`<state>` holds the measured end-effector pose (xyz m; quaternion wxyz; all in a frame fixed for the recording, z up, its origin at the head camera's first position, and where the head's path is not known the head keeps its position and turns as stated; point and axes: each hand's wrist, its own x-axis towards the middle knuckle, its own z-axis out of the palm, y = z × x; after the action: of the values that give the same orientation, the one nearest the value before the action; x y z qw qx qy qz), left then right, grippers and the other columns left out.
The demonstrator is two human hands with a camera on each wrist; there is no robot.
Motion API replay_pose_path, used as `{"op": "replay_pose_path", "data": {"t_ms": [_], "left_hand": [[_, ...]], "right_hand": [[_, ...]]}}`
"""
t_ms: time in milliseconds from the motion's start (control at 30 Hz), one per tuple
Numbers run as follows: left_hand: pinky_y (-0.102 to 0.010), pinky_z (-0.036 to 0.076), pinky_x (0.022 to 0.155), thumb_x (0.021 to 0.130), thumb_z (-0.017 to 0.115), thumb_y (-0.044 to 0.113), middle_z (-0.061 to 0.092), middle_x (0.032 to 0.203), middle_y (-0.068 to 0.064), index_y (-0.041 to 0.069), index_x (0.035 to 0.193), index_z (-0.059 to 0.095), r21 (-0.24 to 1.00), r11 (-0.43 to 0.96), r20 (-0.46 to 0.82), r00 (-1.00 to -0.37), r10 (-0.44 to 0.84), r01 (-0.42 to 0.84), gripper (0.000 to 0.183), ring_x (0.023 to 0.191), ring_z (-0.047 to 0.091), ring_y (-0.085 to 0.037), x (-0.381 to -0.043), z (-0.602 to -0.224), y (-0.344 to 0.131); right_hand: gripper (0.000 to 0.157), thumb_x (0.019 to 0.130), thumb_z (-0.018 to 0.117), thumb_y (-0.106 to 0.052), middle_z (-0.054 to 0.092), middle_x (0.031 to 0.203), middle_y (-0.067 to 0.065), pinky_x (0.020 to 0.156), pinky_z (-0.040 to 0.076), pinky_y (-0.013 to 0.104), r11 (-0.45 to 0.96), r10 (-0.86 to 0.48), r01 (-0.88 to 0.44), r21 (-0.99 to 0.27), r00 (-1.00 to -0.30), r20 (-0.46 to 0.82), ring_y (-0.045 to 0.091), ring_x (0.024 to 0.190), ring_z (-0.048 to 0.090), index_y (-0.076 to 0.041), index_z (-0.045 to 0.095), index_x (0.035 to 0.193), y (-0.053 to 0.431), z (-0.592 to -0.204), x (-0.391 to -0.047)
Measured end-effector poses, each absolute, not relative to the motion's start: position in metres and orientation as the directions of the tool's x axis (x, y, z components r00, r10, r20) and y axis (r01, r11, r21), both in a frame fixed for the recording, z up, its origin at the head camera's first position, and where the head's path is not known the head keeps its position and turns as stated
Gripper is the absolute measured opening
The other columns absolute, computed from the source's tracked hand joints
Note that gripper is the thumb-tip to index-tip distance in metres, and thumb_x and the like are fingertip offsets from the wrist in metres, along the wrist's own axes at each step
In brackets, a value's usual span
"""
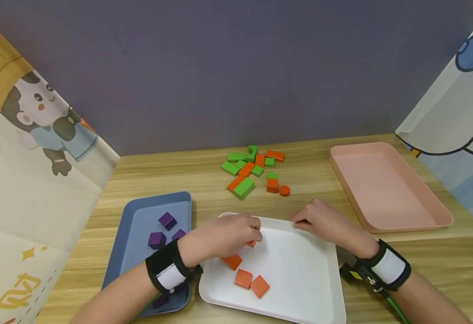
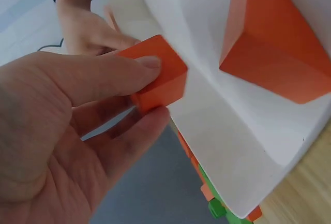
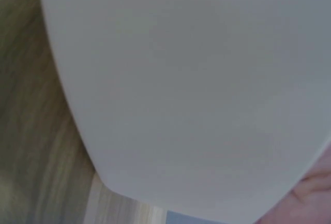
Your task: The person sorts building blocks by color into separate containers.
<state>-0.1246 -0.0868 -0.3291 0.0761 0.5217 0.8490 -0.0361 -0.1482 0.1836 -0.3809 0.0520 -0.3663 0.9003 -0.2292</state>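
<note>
My left hand [image 1: 226, 238] pinches an orange block [image 2: 168, 81] between thumb and fingers, over the left part of the white tray [image 1: 301, 274]. In the head view the fingers cover most of that block. Three more orange blocks [image 1: 243, 278] lie in the tray's left half, close to this hand. At the tray's far rim, my right hand [image 1: 325, 225] grips the edge with fingers bent. The right wrist view is mostly filled by the tray's pale wall [image 3: 181, 105], with part of the palm [image 3: 305, 198] at the lower right.
Left of the white tray stands a blue tray [image 1: 132, 225] with several purple blocks [image 1: 157, 240], partly behind my left forearm. A pink tray [image 1: 390, 189] sits at the right. Several green blocks [image 1: 244, 188] and orange pieces [image 1: 275, 155] are scattered on the wooden table [image 1: 204, 180] beyond.
</note>
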Motion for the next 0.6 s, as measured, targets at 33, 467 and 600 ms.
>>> {"op": "replay_pose_path", "data": {"t_ms": [33,467,600], "left_hand": [[-0.015,0.047,0.074,0.087,0.065,0.009,0.059,0.094,0.006,0.022,0.106,0.071,0.016,0.452,-0.176,-0.443,0.879,0.892,0.024,0.087,0.052,-0.008,-0.124,-0.330,-0.087],[-0.015,0.039,0.064,0.081,0.070,0.007,0.048,0.076,0.010,0.022,0.083,0.064,0.068,0.556,-0.341,-0.505,0.793,0.828,0.017,0.072,0.045,-0.006,-0.113,-0.342,-0.087],[-0.015,0.038,0.062,0.082,0.069,0.005,0.046,0.074,0.009,0.022,0.081,0.064,0.065,0.564,-0.354,-0.509,0.784,0.823,0.017,0.070,0.045,-0.006,-0.109,-0.343,-0.087]], "right_hand": [[0.008,0.084,0.071,-0.014,0.070,0.076,-0.011,0.058,0.045,0.017,0.626,-0.684,-0.637,-0.450,-0.726,0.074,-0.006,0.062,0.053,-0.021,0.074,0.082,0.184,-0.381,-0.148],[0.008,0.084,0.070,-0.015,0.070,0.077,-0.012,0.059,0.045,0.017,0.621,-0.691,-0.646,-0.444,-0.719,0.081,-0.006,0.064,0.053,-0.023,0.074,0.083,0.184,-0.382,-0.149],[0.009,0.084,0.071,-0.015,0.068,0.074,-0.013,0.058,0.043,0.016,0.614,-0.698,-0.653,-0.444,-0.712,0.082,-0.006,0.061,0.051,-0.023,0.073,0.081,0.183,-0.382,-0.149]]}}
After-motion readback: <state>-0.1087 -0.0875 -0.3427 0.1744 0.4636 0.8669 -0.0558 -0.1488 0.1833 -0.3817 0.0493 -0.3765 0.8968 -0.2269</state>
